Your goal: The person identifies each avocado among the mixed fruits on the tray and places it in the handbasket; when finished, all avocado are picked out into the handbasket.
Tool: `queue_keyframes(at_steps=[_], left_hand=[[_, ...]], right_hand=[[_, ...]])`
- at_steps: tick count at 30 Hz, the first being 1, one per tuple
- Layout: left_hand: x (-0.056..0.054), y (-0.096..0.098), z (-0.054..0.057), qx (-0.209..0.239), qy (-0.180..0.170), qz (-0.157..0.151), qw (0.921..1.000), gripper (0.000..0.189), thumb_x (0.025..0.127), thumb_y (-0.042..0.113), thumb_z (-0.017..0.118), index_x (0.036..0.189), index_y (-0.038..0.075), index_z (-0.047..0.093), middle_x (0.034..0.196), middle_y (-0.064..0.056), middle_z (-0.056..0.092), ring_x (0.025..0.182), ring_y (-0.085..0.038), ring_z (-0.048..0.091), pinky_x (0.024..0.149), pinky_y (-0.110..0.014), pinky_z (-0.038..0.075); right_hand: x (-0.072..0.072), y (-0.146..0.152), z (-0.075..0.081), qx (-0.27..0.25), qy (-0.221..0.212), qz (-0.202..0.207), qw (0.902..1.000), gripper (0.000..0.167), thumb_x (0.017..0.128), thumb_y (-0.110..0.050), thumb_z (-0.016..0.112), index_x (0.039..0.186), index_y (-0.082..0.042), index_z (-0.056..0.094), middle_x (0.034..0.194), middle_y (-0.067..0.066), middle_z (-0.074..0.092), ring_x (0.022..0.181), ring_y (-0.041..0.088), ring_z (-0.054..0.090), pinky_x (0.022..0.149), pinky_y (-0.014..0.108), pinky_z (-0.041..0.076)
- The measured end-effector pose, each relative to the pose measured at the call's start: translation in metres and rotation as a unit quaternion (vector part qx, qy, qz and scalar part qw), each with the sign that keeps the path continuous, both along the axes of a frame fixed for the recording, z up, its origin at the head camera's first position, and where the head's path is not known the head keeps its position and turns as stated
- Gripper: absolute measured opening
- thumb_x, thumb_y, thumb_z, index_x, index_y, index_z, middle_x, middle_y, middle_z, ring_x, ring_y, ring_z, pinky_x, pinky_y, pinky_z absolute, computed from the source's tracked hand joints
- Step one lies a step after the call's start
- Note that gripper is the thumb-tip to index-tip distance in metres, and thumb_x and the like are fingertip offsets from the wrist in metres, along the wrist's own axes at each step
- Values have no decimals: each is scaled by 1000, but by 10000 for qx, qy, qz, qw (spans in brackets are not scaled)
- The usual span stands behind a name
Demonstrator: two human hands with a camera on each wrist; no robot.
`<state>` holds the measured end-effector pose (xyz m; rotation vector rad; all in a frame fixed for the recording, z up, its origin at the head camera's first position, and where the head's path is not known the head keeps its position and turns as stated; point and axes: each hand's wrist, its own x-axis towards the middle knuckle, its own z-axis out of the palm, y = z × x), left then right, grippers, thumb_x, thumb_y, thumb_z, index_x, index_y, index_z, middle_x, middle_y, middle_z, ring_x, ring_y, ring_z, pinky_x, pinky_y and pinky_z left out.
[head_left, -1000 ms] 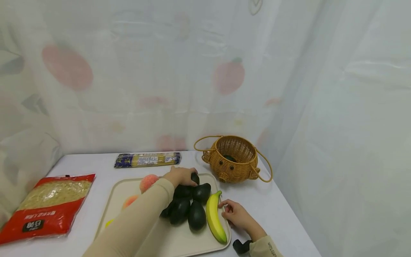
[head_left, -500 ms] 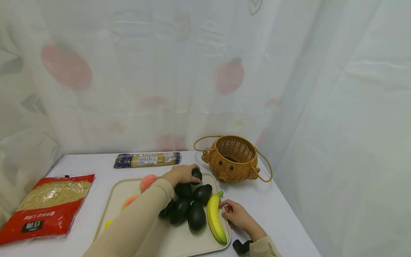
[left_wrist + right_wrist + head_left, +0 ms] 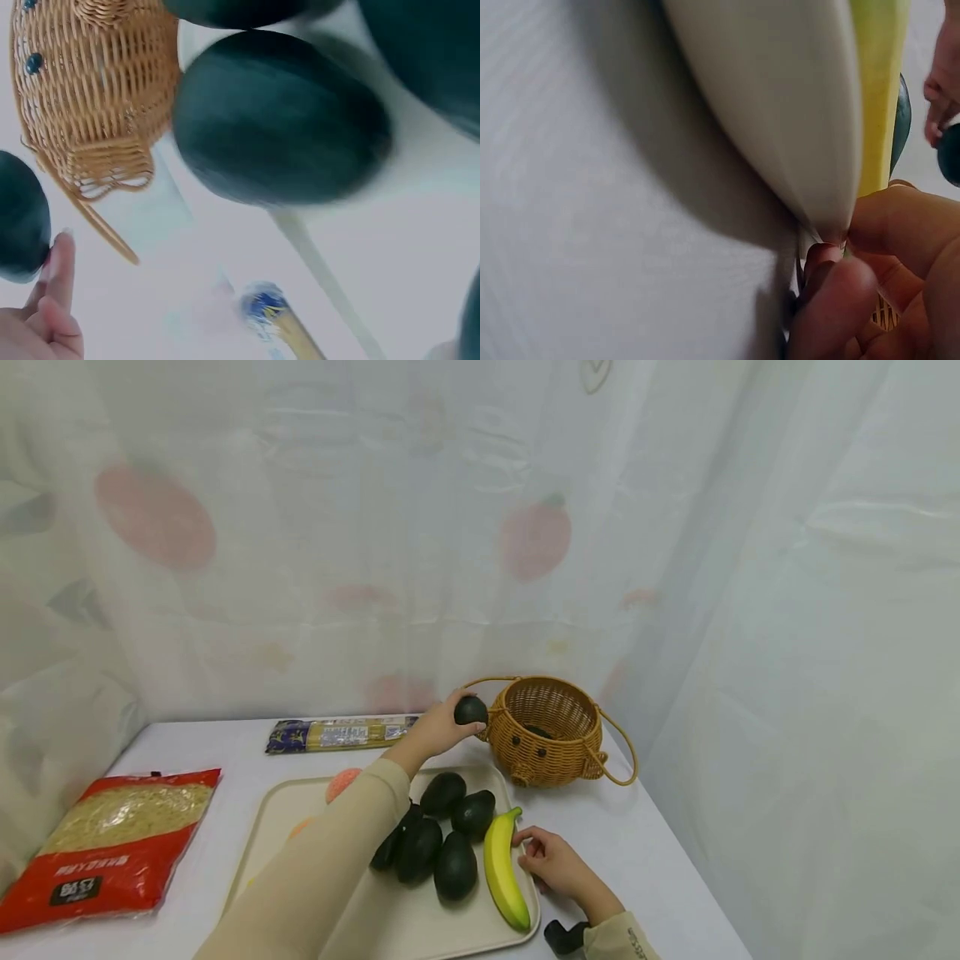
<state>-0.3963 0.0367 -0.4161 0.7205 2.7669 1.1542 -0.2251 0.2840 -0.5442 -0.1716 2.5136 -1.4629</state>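
Note:
My left hand [image 3: 435, 727] holds a dark green avocado [image 3: 470, 710] in the air, just left of the wicker basket [image 3: 547, 760]. In the left wrist view, fingertips press that avocado [image 3: 19, 217] at the left edge. Inside the basket, the top of another dark green item [image 3: 536, 730] shows. Several avocados [image 3: 455, 865] lie on the cream tray [image 3: 405, 927], beside a banana [image 3: 502, 872]. My right hand [image 3: 553, 862] pinches the tray's right rim between curled fingers; the right wrist view shows the fingers at the rim [image 3: 832, 217].
Peach-like fruits [image 3: 342, 783] are partly hidden by the left sleeve. A noodle packet [image 3: 337, 735] lies behind the tray, and a red bag [image 3: 112, 843] to its left. A black curved object [image 3: 562, 937] sits by the right wrist. Curtains enclose the table's back and right.
My left hand has lifted the avocado off the tray's back and carried it up and right toward the basket. The right hand has stayed at the tray rim.

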Motion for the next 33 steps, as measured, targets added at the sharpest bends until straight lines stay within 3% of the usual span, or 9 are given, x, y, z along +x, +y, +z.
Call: queue_keyframes(at_steps=[9,13,17,22,25,29,33], left_hand=[[-4,41,28,45,216,66,9997,71,101,42,72,162,34,35,142,-30,42,114,-47,64,87,-57,57],[-8,58,35,-530,536,-37,9971,72,100,45,72,162,37,35,148,-30,41,114,-45,64,89,-56,57],[-10,75,38,-1327,858,-252,9871,72,100,50,68,163,41,33,151,-28,42,109,-42,67,87,-53,58],[-13,96,37,-1507,904,-529,9830,70,102,51,66,163,41,33,150,-27,44,104,-41,68,85,-52,57],[-19,103,34,-1496,784,-600,9838,70,101,50,67,162,39,34,155,-27,42,113,-42,66,90,-54,56],[-23,113,25,-1779,705,-527,9801,70,100,51,69,161,37,37,151,-22,49,119,-39,64,95,-54,54],[-18,123,17,-1987,710,-315,9770,68,99,47,73,159,33,44,142,-23,55,117,-38,64,91,-53,56]], right_hand=[[2,2,4,-121,42,97,9999,21,100,-5,69,121,-6,67,81,3,55,52,12,48,48,23,42],[2,1,3,-226,33,105,9997,22,100,-5,69,121,-6,67,81,3,55,51,12,48,48,22,42],[1,-1,2,-278,-60,14,9996,21,100,-4,68,121,-7,67,81,3,55,51,11,48,48,22,42],[-1,-1,-1,-313,-106,-94,9994,21,100,-4,68,120,-9,68,82,3,55,52,12,48,48,22,43],[-5,-1,-4,-353,-94,-125,9993,21,100,-4,69,119,-10,69,81,3,56,52,12,48,49,23,43],[-4,-2,-7,-333,-121,-143,9993,21,99,-5,70,119,-11,70,81,3,58,52,12,48,49,23,43],[-1,-1,-8,-288,-112,-135,9994,20,99,-6,70,119,-11,71,80,2,59,51,11,48,49,23,42]])
